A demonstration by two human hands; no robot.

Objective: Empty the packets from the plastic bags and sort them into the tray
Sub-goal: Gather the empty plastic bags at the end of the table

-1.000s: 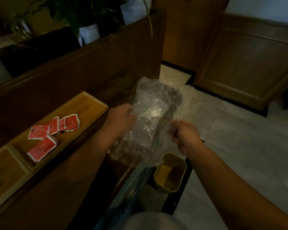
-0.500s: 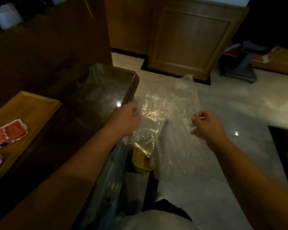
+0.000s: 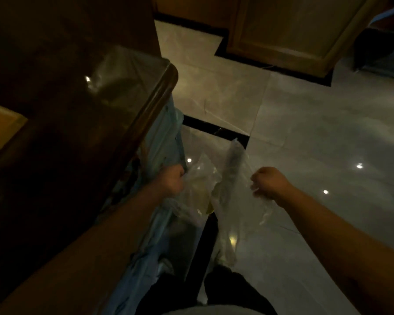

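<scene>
A clear, crumpled plastic bag (image 3: 230, 194) hangs low over the floor beside the table, stretched between my two hands. My left hand (image 3: 172, 181) is closed on its left edge, close to the table's side. My right hand (image 3: 268, 184) is closed on its right edge, out over the tiles. I see no packets inside the bag. Only a corner of the wooden tray (image 3: 0, 130) shows at the far left edge; the red packets are out of view.
The dark wooden table (image 3: 82, 137) with a rounded edge fills the left side. A blue plastic sheet (image 3: 162, 146) hangs down its side. A yellow bin (image 3: 208, 209) shows faintly through the bag. Glossy grey floor tiles (image 3: 316, 137) spread to the right, with wooden cabinets (image 3: 289, 30) behind.
My view has swung right and down, so the tray and red packets have left the frame. Both hands have lowered the bag from table height to beside the table.
</scene>
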